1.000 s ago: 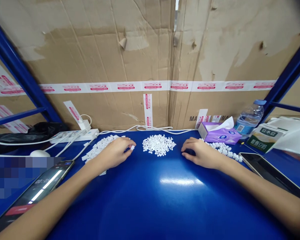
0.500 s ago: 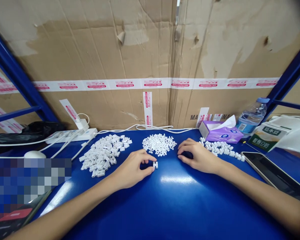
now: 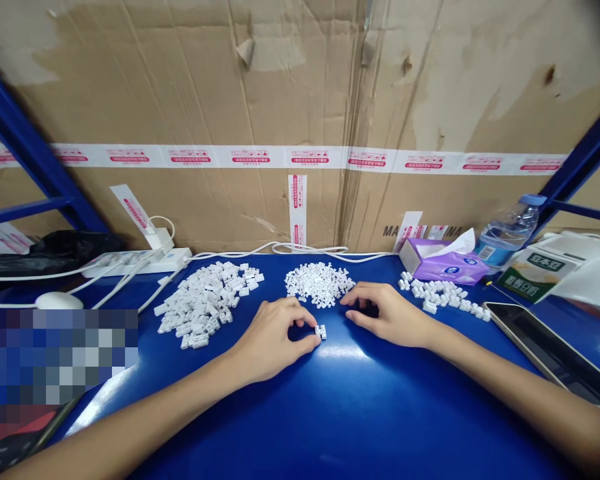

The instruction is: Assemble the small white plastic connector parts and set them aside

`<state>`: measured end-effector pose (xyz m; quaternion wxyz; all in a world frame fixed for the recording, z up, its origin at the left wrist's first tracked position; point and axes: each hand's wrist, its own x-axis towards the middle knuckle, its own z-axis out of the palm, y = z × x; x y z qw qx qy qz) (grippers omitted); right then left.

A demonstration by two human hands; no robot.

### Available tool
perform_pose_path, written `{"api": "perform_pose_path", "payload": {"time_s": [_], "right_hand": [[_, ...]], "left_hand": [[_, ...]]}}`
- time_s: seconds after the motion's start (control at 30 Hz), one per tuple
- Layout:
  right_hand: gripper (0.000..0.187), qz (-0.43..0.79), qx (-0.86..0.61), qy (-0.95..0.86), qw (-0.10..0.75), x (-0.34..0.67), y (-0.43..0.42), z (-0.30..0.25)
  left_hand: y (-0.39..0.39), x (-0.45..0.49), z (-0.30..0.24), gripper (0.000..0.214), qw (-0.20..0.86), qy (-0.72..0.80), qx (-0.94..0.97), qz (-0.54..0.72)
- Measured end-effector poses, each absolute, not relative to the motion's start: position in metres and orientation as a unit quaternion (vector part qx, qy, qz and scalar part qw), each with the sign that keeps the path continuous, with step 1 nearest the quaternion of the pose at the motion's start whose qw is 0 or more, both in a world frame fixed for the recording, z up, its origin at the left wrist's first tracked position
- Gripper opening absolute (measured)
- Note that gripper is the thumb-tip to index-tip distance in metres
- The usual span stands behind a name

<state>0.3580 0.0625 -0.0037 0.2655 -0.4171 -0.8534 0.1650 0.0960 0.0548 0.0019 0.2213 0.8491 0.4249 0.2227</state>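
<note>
Between the thumb and index finger of my left hand (image 3: 280, 337) is a small white plastic connector block (image 3: 321, 332), held at the blue tabletop. My right hand (image 3: 393, 313) hovers low at the right edge of a heap of tiny white plastic pieces (image 3: 319, 283), its thumb and index finger apart and nothing visible between them. Left of my left hand lies a larger heap of white connector blocks (image 3: 205, 300). Behind my right hand, several white blocks (image 3: 440, 293) are scattered loosely in a small group.
A purple tissue pack (image 3: 443, 261), a water bottle (image 3: 510, 233), a green and white carton (image 3: 535, 270) and a phone (image 3: 550, 353) occupy the right side. At the left are a power strip (image 3: 135, 261) and white cables. Cardboard (image 3: 205, 207) walls off the back.
My right hand has moved left, to the edge of the tiny-piece heap. My left hand, still pinching the block, has shifted slightly right. The view has tilted a little.
</note>
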Motion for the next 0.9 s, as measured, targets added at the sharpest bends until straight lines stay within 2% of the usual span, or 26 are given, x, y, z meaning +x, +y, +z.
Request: {"api": "perform_pose_path", "payload": {"time_s": [0.23,0.33,0.57,0.8,0.9], "right_hand": [[0.029,0.141,-0.421,-0.854,0.271,0.354,0.071,-0.007],[0.025,0.132,-0.394,-0.867,0.274,0.35,0.078,-0.006],[0.023,0.064,-0.349,-0.865,0.356,0.335,0.088,-0.011],[0.026,0.058,-0.355,-0.882,0.303,0.34,0.086,-0.015],[0.027,0.059,-0.361,-0.886,0.286,0.341,0.085,-0.014]], "left_hand": [[0.055,0.094,-0.001,0.013,0.228,0.433,0.843,0.225],[0.055,0.093,-0.002,0.014,0.234,0.429,0.841,0.23],[0.055,0.093,-0.003,0.013,0.222,0.418,0.849,0.235],[0.053,0.091,-0.004,0.021,0.22,0.422,0.849,0.229],[0.052,0.091,-0.004,0.017,0.219,0.423,0.85,0.224]]}}
